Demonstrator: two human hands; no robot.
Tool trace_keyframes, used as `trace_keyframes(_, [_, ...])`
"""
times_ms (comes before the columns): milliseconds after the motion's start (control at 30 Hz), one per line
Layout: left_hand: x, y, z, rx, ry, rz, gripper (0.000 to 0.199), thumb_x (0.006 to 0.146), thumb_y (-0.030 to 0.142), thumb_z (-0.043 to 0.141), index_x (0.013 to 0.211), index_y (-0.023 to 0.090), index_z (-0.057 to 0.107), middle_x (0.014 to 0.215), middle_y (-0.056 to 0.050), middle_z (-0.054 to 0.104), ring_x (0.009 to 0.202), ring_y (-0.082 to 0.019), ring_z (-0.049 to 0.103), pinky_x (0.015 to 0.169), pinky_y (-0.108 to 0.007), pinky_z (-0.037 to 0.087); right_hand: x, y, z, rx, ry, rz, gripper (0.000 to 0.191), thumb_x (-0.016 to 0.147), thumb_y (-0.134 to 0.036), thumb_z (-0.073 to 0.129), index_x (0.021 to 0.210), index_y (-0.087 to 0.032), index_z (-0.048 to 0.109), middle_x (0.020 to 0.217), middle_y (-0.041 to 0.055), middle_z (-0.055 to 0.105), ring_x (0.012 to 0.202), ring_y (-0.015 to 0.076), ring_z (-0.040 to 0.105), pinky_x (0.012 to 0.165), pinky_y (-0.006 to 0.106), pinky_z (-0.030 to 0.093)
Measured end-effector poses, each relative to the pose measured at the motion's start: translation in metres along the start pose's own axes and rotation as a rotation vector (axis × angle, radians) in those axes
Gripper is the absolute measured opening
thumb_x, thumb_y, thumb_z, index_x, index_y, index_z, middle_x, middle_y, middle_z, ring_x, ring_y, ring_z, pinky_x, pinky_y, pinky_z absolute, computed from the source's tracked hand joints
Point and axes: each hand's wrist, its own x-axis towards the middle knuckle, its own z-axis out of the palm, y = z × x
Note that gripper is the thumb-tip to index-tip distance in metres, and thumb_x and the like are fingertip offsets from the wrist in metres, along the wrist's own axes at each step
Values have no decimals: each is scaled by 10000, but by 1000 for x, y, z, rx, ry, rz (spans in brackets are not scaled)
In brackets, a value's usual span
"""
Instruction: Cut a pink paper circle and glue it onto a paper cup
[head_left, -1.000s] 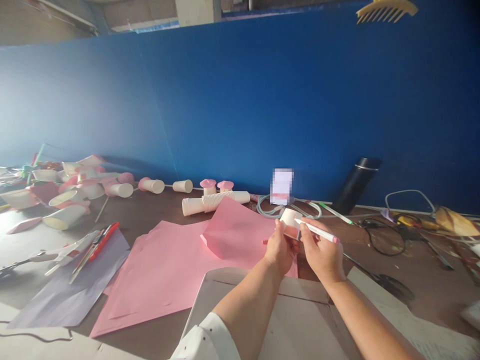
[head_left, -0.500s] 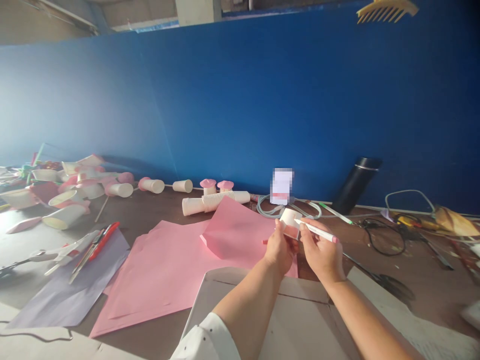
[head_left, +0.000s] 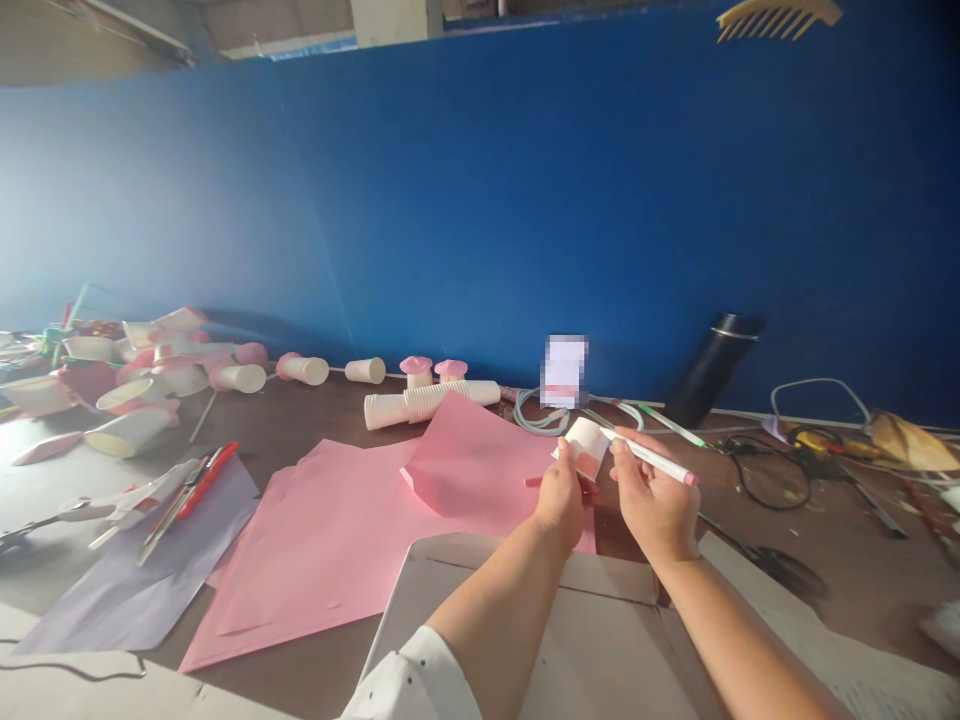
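Observation:
My left hand (head_left: 562, 497) is closed around a white paper cup (head_left: 587, 440), which is tilted and has a pink patch on its lower side. In my right hand (head_left: 658, 505) is a white marker (head_left: 656, 458) with a pink end, pinched between thumb and fingers. Its tip points left at the cup's upper right side; whether it touches I cannot tell. Under my left hand lies pink paper (head_left: 322, 540), one piece of it folded up. A small red object (head_left: 532, 482) pokes out beside my left fingers, mostly hidden.
Nested paper cups (head_left: 435, 402) lie behind the paper, near two pink-topped cups (head_left: 416, 370). Scissors (head_left: 112, 505) and a red utility knife (head_left: 191, 490) rest on purple paper at left. A black bottle (head_left: 716, 370) leans against the blue partition (head_left: 480, 200). Cables (head_left: 765, 480) spread at right.
My right hand has shifted slightly right with the marker, its tip moving off the middle of the cup. The cup has turned and moved a little right, showing more of its pink patch.

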Motion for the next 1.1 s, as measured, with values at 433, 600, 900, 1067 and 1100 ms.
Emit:
trace_keyframes(433, [-11, 7, 1, 144, 8, 53, 656, 862, 688, 334, 481, 178, 497, 520, -55, 496, 542, -164, 457, 653, -314, 400, 1, 2, 1, -41, -3, -13, 347, 873, -436, 567, 1018, -146, 689, 878, 125, 741, 723, 227, 711, 691, 317, 556])
trace_keyframes(600, [-11, 7, 1, 136, 3, 54, 658, 852, 698, 342, 466, 186, 490, 500, -59, 485, 545, -171, 451, 664, -317, 400, 1, 5, 2, -41, -11, -6, 354, 875, -440, 561, 1040, -153, 687, 886, 126, 741, 742, 236, 713, 696, 325, 555])
trace_keyframes(900, [-15, 10, 1, 126, 6, 37, 652, 851, 686, 368, 465, 179, 510, 523, -75, 512, 560, -179, 464, 685, -330, 404, 1, 3, 1, -73, -5, -16, 361, 874, -451, 557, 1017, -150, 697, 880, 129, 743, 742, 242, 713, 704, 330, 555])
trace_keyframes(1067, [-19, 14, 2, 156, 3, 38, 652, 872, 659, 346, 456, 181, 499, 518, -67, 499, 549, -172, 449, 670, -327, 401, 1, 3, 1, -75, -16, -15, 351, 874, -444, 560, 1012, -152, 697, 877, 127, 745, 744, 241, 715, 702, 325, 555])
trace_keyframes(1100, [-19, 14, 2, 157, 5, 40, 656, 871, 662, 347, 453, 179, 499, 521, -68, 499, 548, -170, 447, 668, -325, 401, 1, 3, 1, -73, -20, -19, 351, 874, -444, 559, 1009, -151, 698, 879, 130, 745, 746, 242, 716, 703, 326, 555])
